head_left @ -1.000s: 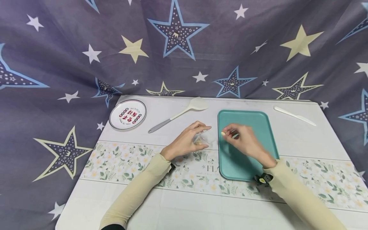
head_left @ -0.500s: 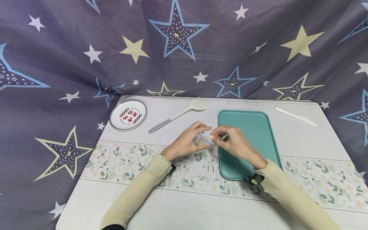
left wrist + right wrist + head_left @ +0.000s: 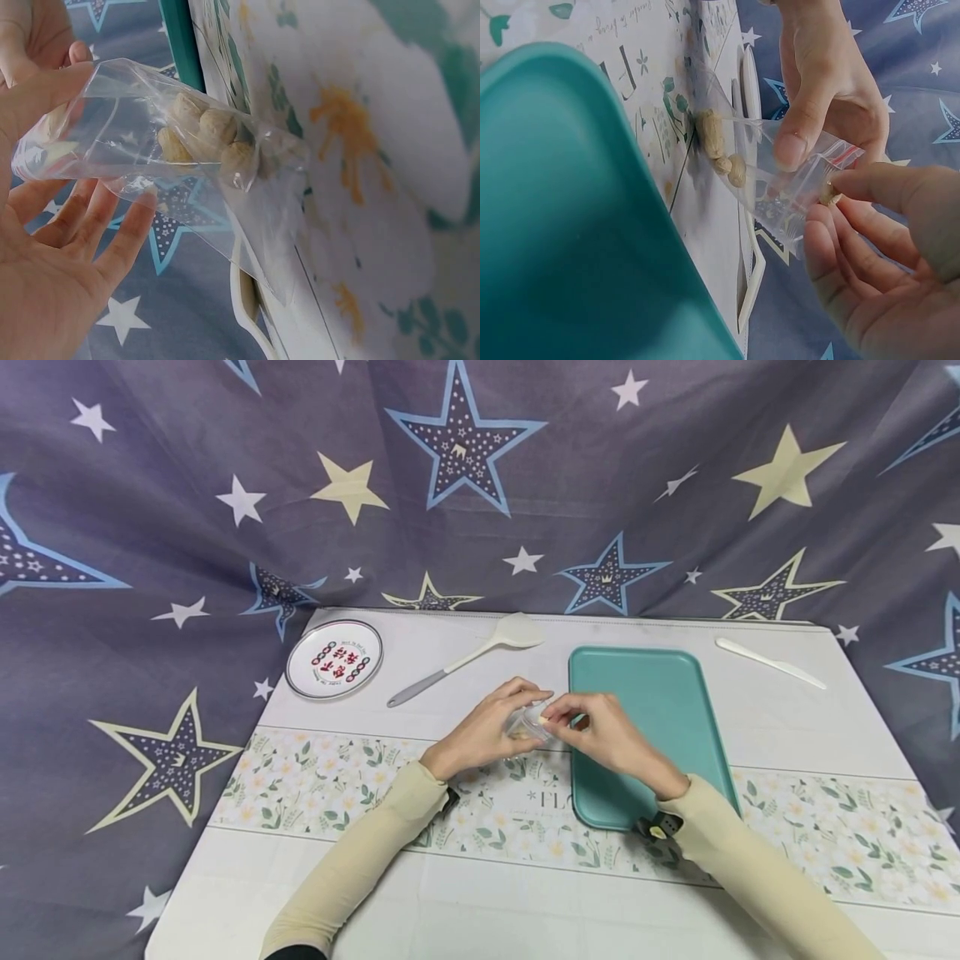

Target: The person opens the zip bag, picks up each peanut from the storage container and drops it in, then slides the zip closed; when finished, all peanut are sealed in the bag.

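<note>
The dark curtain (image 3: 480,560), printed with stars, hangs beyond the fingers of both hands, and the pale table (image 3: 480,902), crossed by a flowered band, spreads below them. The teal tray (image 3: 660,685) lies on the table to the right of the left fingers, with the right hand (image 3: 607,731) reaching across its left side above it. The white spatula (image 3: 467,662), its handle grey at the end, slants beyond and to the left of the left hand (image 3: 483,731). Farther left of those fingers sits the round plate (image 3: 333,660) with red lettering, while the white knife (image 3: 768,662) lies well to the right of the right fingers and beyond them. The left thumb and fingers are apart, holding the clear zip bag (image 3: 142,120) between them with its mouth toward the right hand. Several peanuts (image 3: 217,127) in their shells rest low in the bag, below the left fingers. The right thumb and fingertips pinch a single nut (image 3: 830,193) at the bag's mouth; whether it is past the edge, I cannot tell.
</note>
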Demonstrator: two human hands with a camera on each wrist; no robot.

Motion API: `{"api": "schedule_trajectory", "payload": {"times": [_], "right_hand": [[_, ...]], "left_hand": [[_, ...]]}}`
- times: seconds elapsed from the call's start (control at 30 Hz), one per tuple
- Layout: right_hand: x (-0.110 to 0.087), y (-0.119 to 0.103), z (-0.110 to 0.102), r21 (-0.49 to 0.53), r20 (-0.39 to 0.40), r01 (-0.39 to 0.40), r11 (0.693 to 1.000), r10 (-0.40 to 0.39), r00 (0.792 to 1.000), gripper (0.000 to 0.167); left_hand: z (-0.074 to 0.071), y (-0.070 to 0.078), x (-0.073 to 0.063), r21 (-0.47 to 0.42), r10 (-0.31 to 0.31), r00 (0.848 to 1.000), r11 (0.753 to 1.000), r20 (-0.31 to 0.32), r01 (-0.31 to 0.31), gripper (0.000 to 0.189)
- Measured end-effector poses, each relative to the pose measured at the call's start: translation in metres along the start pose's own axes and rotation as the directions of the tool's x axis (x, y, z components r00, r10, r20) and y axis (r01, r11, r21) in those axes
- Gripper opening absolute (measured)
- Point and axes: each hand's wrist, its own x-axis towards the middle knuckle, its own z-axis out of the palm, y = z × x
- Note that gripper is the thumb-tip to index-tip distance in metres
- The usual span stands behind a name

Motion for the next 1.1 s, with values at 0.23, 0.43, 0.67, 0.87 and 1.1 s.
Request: {"api": "schedule_trajectory", "payload": {"times": [0.23,0.43,0.67,0.87,1.1], "right_hand": [[-0.002,0.000,-0.001,-0.025,0.039,0.022,0.999,-0.021,0.999,0.012],[-0.003,0.000,-0.002,-0.023,0.052,0.030,0.999,-0.029,0.998,0.012],[-0.003,-0.001,-0.003,-0.028,0.064,0.028,0.999,-0.026,0.998,0.012],[-0.002,-0.002,-0.003,-0.031,0.047,0.040,0.999,-0.038,0.998,0.012],[0.000,0.003,-0.011,-0.015,0.003,0.038,0.999,-0.038,0.999,0.012]], "left_hand": [[0.000,0.000,-0.001,-0.003,-0.007,1.000,1.000,0.002,0.007,0.069],[0.000,0.000,-0.001,-0.006,-0.009,1.000,1.000,0.008,0.009,0.068],[0.000,0.000,-0.002,-0.015,-0.004,1.000,1.000,0.010,0.004,0.067],[-0.001,-0.001,-0.002,-0.010,-0.001,1.000,1.000,0.007,0.001,0.067],[-0.002,-0.001,-0.002,-0.006,0.000,1.000,1.000,0.004,0.000,0.067]]}}
